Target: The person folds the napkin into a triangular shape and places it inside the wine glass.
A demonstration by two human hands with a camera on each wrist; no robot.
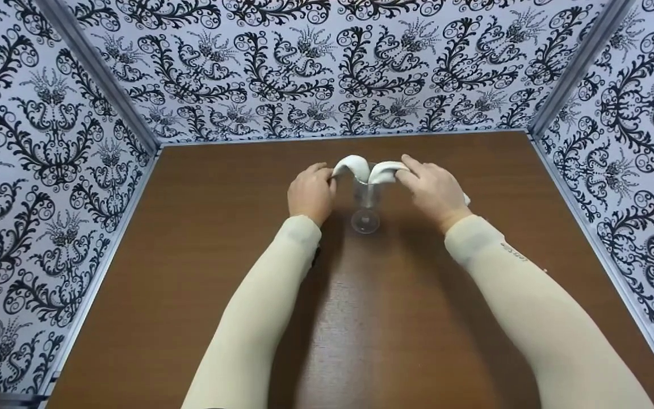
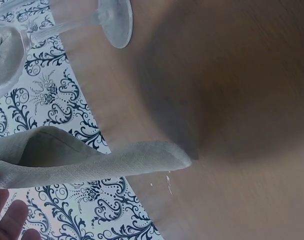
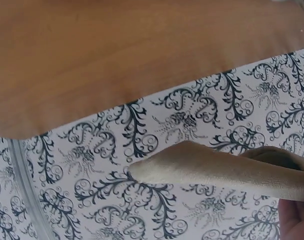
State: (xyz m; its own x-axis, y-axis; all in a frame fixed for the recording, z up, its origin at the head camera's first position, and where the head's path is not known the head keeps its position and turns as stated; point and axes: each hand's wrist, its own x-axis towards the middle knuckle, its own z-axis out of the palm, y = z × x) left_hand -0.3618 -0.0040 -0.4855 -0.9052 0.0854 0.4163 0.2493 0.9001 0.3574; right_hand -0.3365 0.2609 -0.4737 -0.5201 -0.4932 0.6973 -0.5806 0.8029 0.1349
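Observation:
A clear stemmed glass (image 1: pixel 366 196) stands upright on the table, with a white cloth napkin (image 1: pixel 353 163) tucked into its bowl. Two folded ends of the cloth arch out over the rim, one to each side. My left hand (image 1: pixel 311 192) pinches the left end, while my right hand (image 1: pixel 435 187) grips the right end between thumb and fingers. In the left wrist view a rolled napkin end (image 2: pixel 92 160) juts past the fingertips (image 2: pixel 14 217), near the glass foot (image 2: pixel 117 22). The right wrist view shows the other napkin end (image 3: pixel 207 172) pointing outward above my fingers (image 3: pixel 297 222).
The brown wooden table (image 1: pixel 219 255) carries the glass near its far side. White panels with black scroll patterns (image 1: pixel 304 68) wall it at the back, left and right, joined by grey corner posts (image 1: pixel 582 65).

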